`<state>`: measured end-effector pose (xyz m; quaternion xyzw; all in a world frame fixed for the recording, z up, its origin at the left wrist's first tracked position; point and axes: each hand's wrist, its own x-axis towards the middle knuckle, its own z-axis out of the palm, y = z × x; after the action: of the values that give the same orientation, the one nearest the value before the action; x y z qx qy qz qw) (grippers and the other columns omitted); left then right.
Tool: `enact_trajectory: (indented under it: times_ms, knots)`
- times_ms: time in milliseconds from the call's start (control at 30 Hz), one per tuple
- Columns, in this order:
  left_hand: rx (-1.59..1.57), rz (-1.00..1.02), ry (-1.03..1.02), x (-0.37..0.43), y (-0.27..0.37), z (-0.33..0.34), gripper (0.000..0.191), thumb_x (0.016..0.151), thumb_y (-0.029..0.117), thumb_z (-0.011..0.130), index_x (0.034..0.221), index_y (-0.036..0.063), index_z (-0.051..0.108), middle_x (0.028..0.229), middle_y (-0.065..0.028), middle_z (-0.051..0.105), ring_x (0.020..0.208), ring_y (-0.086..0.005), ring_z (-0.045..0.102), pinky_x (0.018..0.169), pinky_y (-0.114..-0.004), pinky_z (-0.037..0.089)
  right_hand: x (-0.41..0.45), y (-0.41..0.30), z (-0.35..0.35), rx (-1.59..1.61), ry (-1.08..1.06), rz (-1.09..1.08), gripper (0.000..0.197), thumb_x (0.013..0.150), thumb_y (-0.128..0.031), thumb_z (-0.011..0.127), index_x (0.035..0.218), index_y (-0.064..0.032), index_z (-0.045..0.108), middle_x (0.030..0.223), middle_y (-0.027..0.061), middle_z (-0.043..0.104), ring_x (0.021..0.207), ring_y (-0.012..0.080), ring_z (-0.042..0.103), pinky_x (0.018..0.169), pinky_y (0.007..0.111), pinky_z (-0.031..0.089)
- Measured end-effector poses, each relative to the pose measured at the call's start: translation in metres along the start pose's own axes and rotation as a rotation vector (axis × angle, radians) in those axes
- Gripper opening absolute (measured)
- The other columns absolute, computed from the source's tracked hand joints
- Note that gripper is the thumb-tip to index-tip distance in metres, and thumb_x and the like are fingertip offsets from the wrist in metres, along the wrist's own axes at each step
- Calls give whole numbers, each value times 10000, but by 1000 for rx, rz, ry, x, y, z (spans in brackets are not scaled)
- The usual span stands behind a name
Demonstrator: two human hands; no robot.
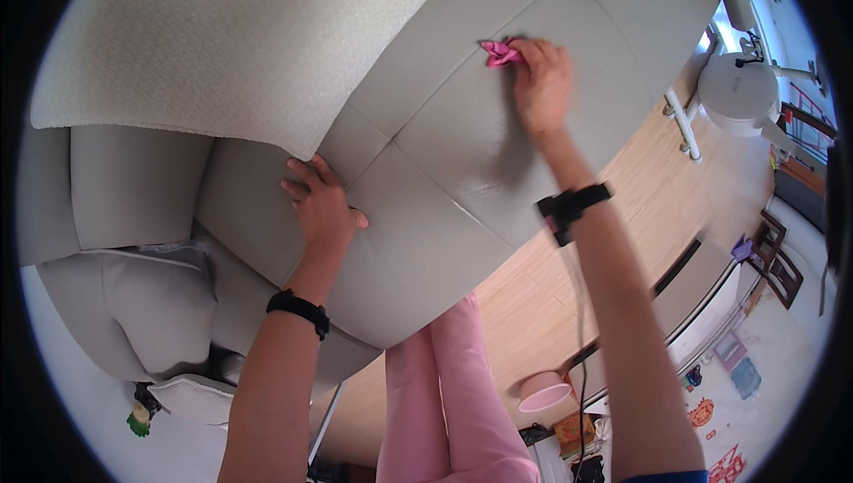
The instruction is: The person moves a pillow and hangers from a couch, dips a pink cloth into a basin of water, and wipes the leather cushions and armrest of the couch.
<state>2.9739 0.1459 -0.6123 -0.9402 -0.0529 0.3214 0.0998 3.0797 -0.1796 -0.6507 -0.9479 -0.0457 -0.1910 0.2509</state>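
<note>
My right hand (pixel 545 83) holds a crumpled pink cloth (pixel 500 53) against the grey upholstered seat (pixel 413 216) of a sofa, in the upper right of the head view. Near the cloth and below it, the seat shows shiny, wet-looking patches. My left hand (pixel 323 200) rests on the same seat with its fingers spread, its fingertips by the corner of a pale textured cover (pixel 220 50). Whether those fingertips touch the cover I cannot tell. Both wrists wear black straps.
Sofa cushions (pixel 136 186) stand at the left. Beyond the seat's edge is a wooden floor (pixel 533 290) with a pink basin (pixel 545 392), a round white appliance (pixel 738 93) and a low cabinet (pixel 700 290). A cable hangs from my right wrist. My legs are against the sofa's front.
</note>
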Motion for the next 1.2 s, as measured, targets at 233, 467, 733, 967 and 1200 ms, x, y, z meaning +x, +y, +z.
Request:
enact_trajectory:
  times_ms: [233, 467, 733, 967, 1200]
  knots:
    - [34, -1, -11, -3, -7, 2, 1403, 504, 425, 991, 1570, -49, 213, 1570, -395, 206, 1340, -631, 390, 980, -505, 577, -34, -50, 4, 185, -360, -530, 257, 819, -53, 613, 1009, -176, 733, 999, 24, 699, 976, 254, 628, 904, 384, 484]
    - [52, 11, 58, 0, 5, 2, 1442, 480, 442, 996, 1571, -56, 195, 1562, -402, 211, 1337, -631, 395, 976, -494, 581, -5, -9, -5, -85, 28, 135, 287, 785, 45, 595, 980, -111, 736, 1007, 97, 716, 906, 322, 628, 850, 440, 491]
    - [90, 3, 26, 0, 2, 1, 1428, 480, 456, 992, 1561, -66, 218, 1542, -408, 257, 1297, -626, 445, 916, -497, 613, -6, -8, -9, 236, -396, -409, 261, 814, -33, 628, 998, -170, 753, 1031, 15, 713, 1002, 249, 631, 927, 401, 483]
    - [168, -45, -32, 6, 11, -5, 1434, 482, 437, 994, 1569, -60, 202, 1542, -409, 258, 1298, -623, 448, 914, -486, 615, -32, -46, 8, 186, -39, 9, 204, 802, -22, 613, 855, -159, 754, 910, 67, 711, 943, 285, 631, 899, 429, 466]
    - [76, 3, -54, 0, 7, -5, 1407, 530, 406, 988, 1568, -73, 168, 1552, -427, 200, 1334, -633, 395, 962, -492, 590, 13, 14, -28, 120, -390, -384, 234, 813, -91, 620, 982, -165, 764, 1070, 37, 706, 1048, 233, 617, 948, 376, 472]
